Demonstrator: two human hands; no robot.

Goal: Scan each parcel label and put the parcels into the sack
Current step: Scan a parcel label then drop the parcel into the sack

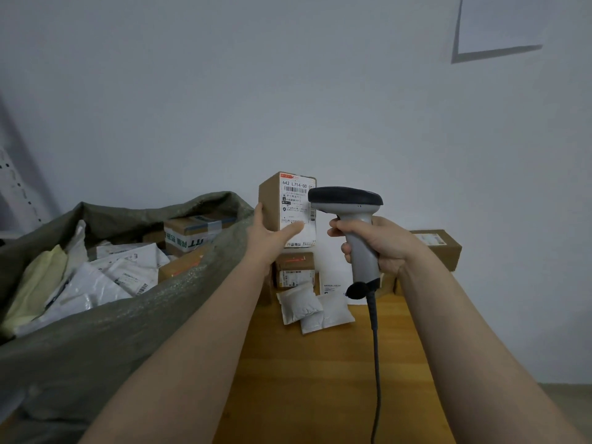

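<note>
My left hand (272,233) grips a small brown cardboard parcel (272,195), held upright in the air with its white label (298,206) facing me. My right hand (381,243) grips the handle of a grey barcode scanner (347,201), whose dark head points left at the label from very close. The scanner's cable hangs down over the wooden table (320,363). A large olive-green sack (105,331) stands open at the left, holding several white mailer bags and cardboard boxes.
Behind my hands on the table lie a labelled brown box (294,270), white padded pouches (315,307) and a long brown box (440,246) at the right. A pale wall rises behind. A perforated metal rack (16,187) shows at the far left.
</note>
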